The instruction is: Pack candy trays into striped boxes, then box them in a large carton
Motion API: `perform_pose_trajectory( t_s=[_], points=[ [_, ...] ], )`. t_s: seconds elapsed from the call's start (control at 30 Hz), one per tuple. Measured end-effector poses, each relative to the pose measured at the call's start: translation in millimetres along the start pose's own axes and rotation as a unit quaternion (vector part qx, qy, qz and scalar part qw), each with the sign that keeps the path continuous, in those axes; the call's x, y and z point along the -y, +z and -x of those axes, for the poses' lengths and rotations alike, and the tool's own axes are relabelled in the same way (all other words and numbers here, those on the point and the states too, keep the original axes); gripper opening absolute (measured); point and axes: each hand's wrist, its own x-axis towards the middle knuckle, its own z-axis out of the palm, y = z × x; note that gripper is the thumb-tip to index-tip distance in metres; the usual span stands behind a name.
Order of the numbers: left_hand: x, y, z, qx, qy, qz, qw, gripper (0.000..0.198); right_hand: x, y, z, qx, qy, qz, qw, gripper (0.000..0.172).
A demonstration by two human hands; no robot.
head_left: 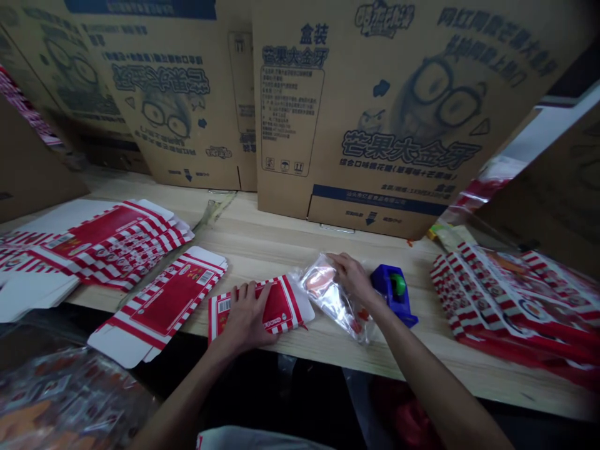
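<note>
My left hand [246,315] lies flat, fingers spread, on a small red and white striped carton [281,306] at the front of the wooden table [262,240]. My right hand [351,275] rests on a clear plastic packet [330,294] with something orange inside, its fingers curled over the packet's top edge. The packet lies just right of the carton's open end. A blue tape dispenser [394,290] with a green roll stands right beside my right wrist.
Flat red and white carton blanks lie in a fanned pile at the left [117,240], one more near the front edge [164,300], and a stack at the right [497,294]. Large printed cardboard boxes [375,112] stand along the back. Plastic-wrapped goods [60,394] lie lower left.
</note>
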Motion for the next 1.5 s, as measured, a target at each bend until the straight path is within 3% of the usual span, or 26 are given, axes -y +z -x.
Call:
perform_pose_trajectory(
  t_s=[0.1,0.27,0.37,0.53,0.63,0.73,0.77,0.87,1.13,1.2,1.33,1.43,1.5],
  points=[
    [1.0,-0.9,0.8,-0.014,-0.003,0.003,1.0,0.107,-0.1,-2.2,1.1,0.019,-0.001,-0.011,1.0,0.036],
    [-5.1,2.9,0.6,-0.017,0.012,0.009,1.0,0.109,14.2,14.2,7.9,0.194,-0.101,-0.052,0.974,0.031],
    [-8.6,6.2,0.2,-0.013,0.026,0.017,0.999,0.109,22.9,32.3,14.6,0.214,-0.101,-0.061,0.97,0.024],
    [-6.7,8.1,-1.1,0.012,0.038,0.021,0.999,0.111,19.6,51.9,27.6,0.117,-0.043,-0.089,0.988,0.02],
    [-4.0,8.7,-1.6,0.024,0.04,0.017,0.999,0.113,-0.8,42.3,40.5,-0.028,0.043,-0.074,0.996,0.031],
    [-2.6,10.7,-2.3,0.032,0.036,0.015,0.999,0.115,-26.6,22.2,56.9,-0.159,0.176,-0.063,0.969,0.053],
    [-2.8,11.5,-2.8,0.034,0.033,0.015,0.999,0.116,-32.4,16.9,62.2,-0.165,0.217,-0.075,0.959,0.06],
    [-5.9,12.8,-4.3,0.034,0.026,0.016,0.999,0.115,-30.3,15.7,75.2,-0.105,0.276,-0.149,0.944,0.067],
    [-18.2,10.8,-2.7,0.035,0.047,0.024,0.998,0.112,55.5,72.8,87.0,0.076,0.175,-0.401,0.896,0.06],
    [-18.5,7.2,-3.1,0.017,0.029,0.03,0.999,0.108,63.3,74.5,92.6,0.032,0.18,-0.409,0.894,0.057],
    [-24.8,-6.9,-2.9,-0.066,-0.074,0.063,0.993,0.106,69.9,69.8,110.4,-0.186,0.196,-0.36,0.893,0.038],
    [-36.5,-13.8,5.1,-0.097,-0.106,0.117,0.983,0.112,79.4,70.8,119.2,-0.193,0.209,-0.421,0.861,0.044],
    [-42.8,-11.6,14.3,-0.089,-0.091,0.187,0.974,0.104,85.2,71.4,120.7,-0.194,0.235,-0.454,0.837,0.047]
  ],
)
